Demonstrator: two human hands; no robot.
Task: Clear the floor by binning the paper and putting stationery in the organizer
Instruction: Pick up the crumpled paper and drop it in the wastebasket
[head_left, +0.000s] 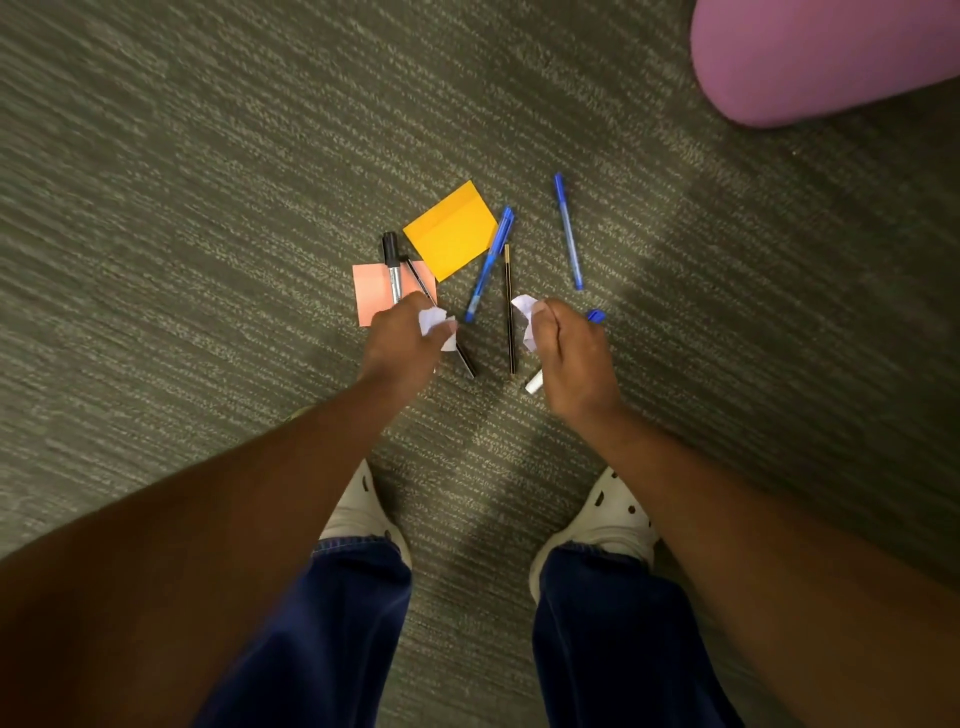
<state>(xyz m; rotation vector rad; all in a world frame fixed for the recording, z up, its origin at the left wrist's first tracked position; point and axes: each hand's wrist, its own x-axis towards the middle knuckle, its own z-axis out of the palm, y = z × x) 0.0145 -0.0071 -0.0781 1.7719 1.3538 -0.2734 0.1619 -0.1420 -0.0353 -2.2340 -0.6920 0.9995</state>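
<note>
My left hand (402, 340) grips a crumpled white paper scrap (435, 321) just above the carpet. My right hand (569, 358) grips a second crumpled white paper (525, 312). On the floor beyond them lie an orange sticky pad (451, 231), a pink sticky note (370, 293), a black marker (392, 265), a thin black pen (465, 356) partly under my left hand, a black-and-gold pencil (509, 306), and two blue pens (489, 265) (568, 231). A blue cap (596, 315) and a white stub (534, 383) peek out beside my right hand.
A purple rounded seat (826, 57) stands at the upper right. My two white clogs (363, 512) (608, 514) are planted on the grey-green carpet (208, 208) just behind the scattered items. No bin or organizer is in view.
</note>
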